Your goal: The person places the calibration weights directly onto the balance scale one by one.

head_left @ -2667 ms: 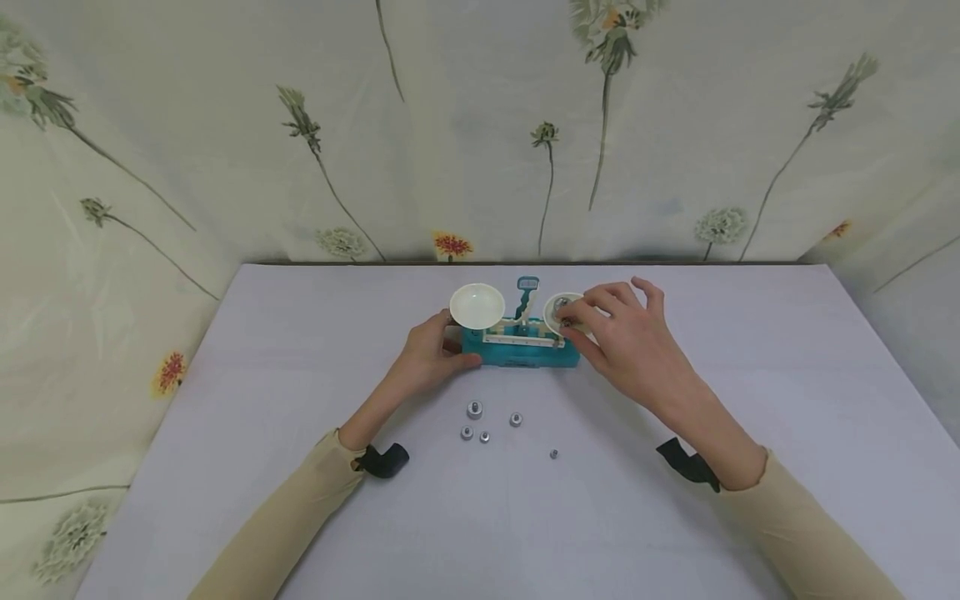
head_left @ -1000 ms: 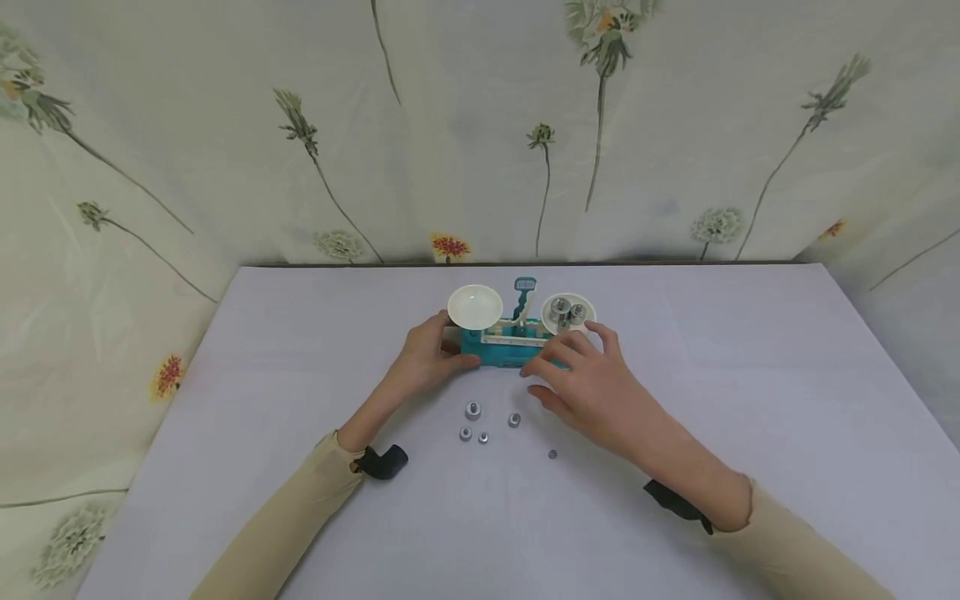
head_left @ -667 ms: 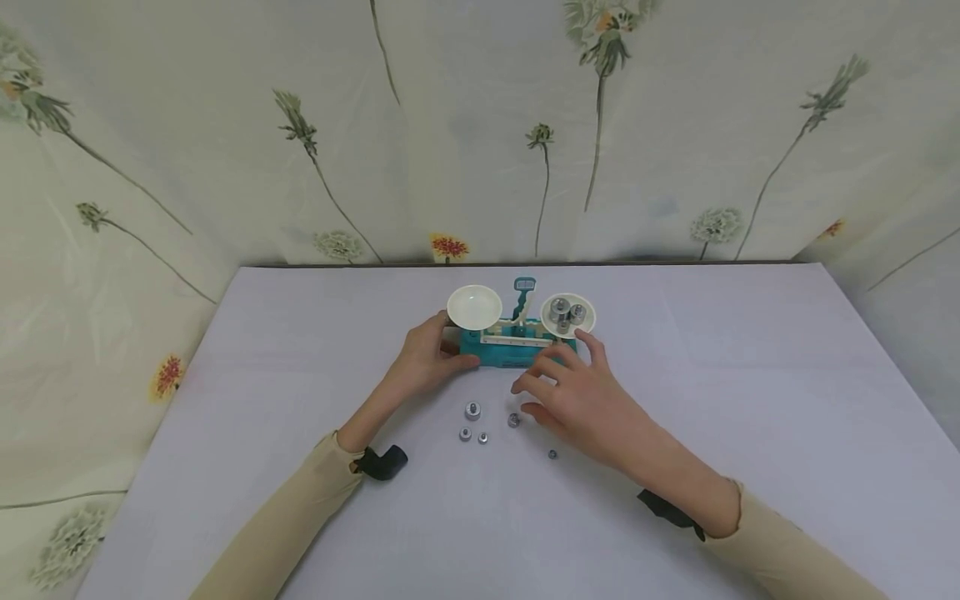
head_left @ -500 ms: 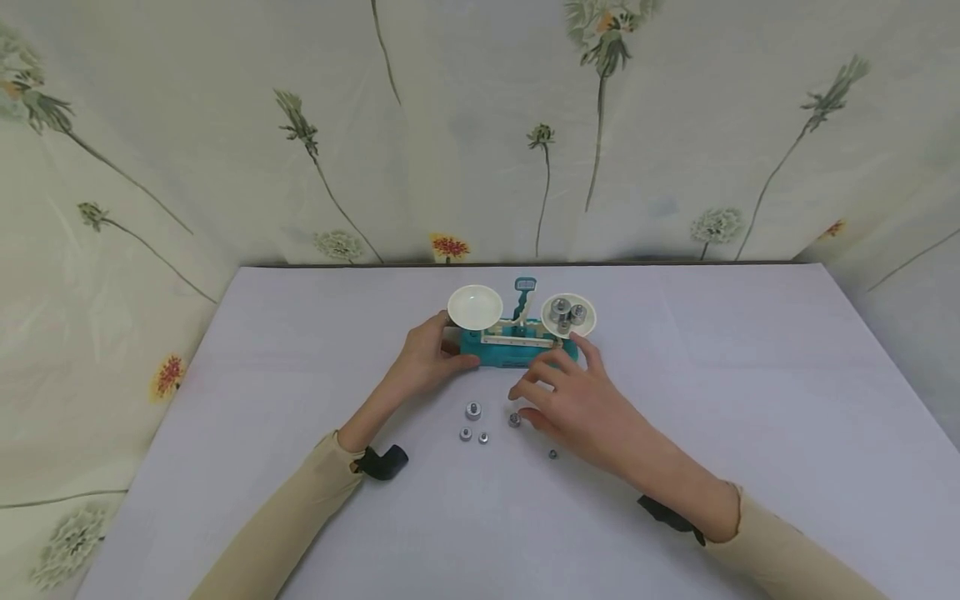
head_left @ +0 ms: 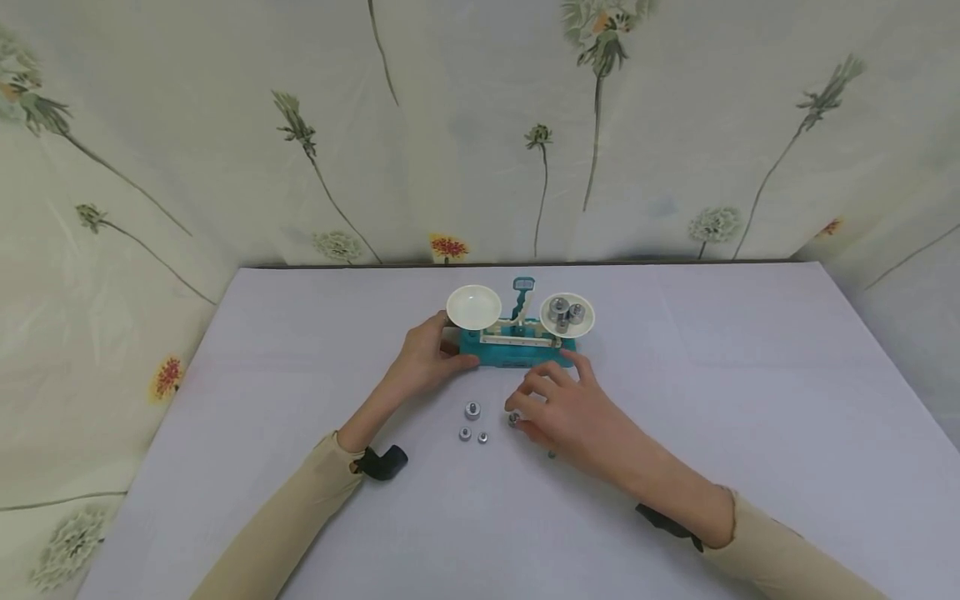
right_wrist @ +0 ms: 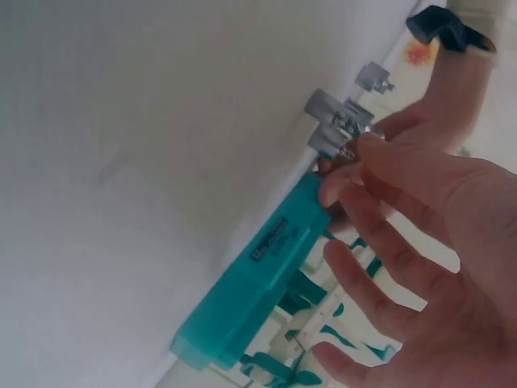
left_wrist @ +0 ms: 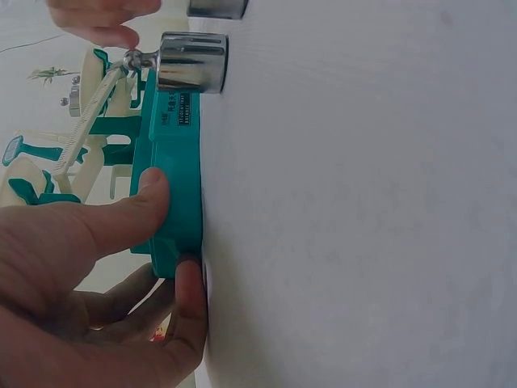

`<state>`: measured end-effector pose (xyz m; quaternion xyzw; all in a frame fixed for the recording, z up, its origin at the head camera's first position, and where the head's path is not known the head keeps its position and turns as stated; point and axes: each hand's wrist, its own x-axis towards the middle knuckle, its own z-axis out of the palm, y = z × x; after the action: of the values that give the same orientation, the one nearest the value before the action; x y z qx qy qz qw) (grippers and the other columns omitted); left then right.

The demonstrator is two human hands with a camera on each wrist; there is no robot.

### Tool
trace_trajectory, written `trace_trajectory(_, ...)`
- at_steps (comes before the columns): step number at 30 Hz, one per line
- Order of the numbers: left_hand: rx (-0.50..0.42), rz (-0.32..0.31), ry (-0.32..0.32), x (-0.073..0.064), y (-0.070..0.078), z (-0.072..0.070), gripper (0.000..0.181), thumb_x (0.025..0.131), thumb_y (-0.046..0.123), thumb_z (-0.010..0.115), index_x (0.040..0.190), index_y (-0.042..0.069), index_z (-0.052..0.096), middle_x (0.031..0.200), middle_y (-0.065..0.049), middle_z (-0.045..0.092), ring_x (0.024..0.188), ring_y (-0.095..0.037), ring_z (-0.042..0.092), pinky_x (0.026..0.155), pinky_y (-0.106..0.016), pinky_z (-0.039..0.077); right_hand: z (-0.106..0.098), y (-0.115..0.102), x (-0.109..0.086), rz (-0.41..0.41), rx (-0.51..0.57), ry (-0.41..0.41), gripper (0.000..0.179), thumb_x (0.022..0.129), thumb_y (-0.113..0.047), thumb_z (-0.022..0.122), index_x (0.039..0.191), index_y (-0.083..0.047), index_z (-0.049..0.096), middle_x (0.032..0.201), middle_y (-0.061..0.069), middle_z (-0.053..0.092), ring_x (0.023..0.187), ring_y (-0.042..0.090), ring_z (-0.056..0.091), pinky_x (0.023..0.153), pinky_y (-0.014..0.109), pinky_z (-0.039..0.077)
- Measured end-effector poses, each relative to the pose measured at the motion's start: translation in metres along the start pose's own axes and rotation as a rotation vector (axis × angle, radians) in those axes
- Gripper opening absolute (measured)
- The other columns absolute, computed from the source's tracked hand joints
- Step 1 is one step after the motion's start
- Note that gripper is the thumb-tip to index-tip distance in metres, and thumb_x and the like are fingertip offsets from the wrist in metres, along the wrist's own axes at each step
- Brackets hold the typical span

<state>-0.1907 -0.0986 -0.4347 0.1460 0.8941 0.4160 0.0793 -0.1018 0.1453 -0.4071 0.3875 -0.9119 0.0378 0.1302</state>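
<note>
A teal balance scale (head_left: 517,354) with two white pans stands near the far edge of the table. My left hand (head_left: 429,358) grips the left end of its base, thumb in front and fingers behind. The left pan (head_left: 474,307) is bare; several metal weights (head_left: 558,308) sit in the right pan (head_left: 587,321). My right hand (head_left: 577,417) is low over the table, thumb and fingertips on either side of a small knobbed weight (head_left: 514,420). In the right wrist view, a gap shows between those fingertips around the weight (right_wrist: 327,141).
To the left of my right hand stand a larger weight (head_left: 472,410) and two smaller ones, a weight (head_left: 465,433) and a weight (head_left: 482,437). A tiny weight (head_left: 552,454) is partly covered by my right hand. Behind the table hangs a flower-print curtain (head_left: 480,125).
My right hand has left the right pan, where weights now sit uncovered, and moved down to the small weight on the table. My left hand has stayed on the scale's base.
</note>
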Motion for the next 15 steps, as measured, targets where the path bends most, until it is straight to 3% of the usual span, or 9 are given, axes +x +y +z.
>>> trace_trajectory(15,0.01,0.007,0.002,0.0006,-0.0009,-0.0006,0.07,0.088,0.025,0.08,0.146,0.01,0.045,0.141,-0.015,0.061,0.104,-0.029,0.073,0.088,-0.039,0.061,0.0082,-0.0009,-0.001,-0.014,0.017,-0.019,0.029,0.083,-0.024,0.084,0.108,-0.03,0.069,0.103,-0.009,0.071,0.11,0.018,0.061,0.111,0.065,0.038)
